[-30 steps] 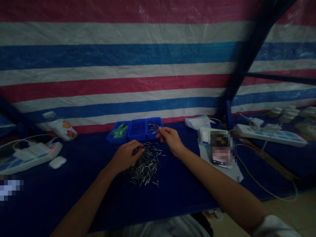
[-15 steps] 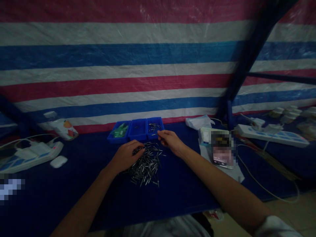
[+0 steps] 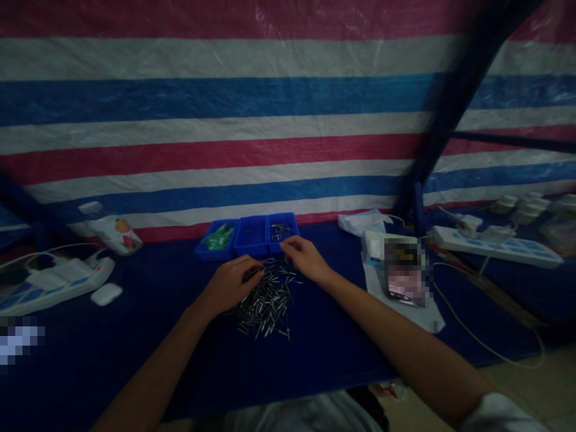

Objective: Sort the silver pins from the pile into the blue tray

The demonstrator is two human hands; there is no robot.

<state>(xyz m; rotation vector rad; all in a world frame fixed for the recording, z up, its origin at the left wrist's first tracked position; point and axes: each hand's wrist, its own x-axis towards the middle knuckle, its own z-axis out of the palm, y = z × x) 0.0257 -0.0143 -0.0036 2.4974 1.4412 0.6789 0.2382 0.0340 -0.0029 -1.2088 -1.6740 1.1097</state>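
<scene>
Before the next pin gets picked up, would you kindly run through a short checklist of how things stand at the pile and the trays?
1. Pile of metal pins within reach of both hands: ok.
2. Left hand resting on the pile's left edge: ok.
3. Right hand at the pile's far edge, beside the right blue tray: ok.
4. Right hand free of a pin: cannot tell, too dark.
5. Right blue tray has room: ok, only a few pins in it.
6. Middle blue tray contents: cannot tell.
</scene>
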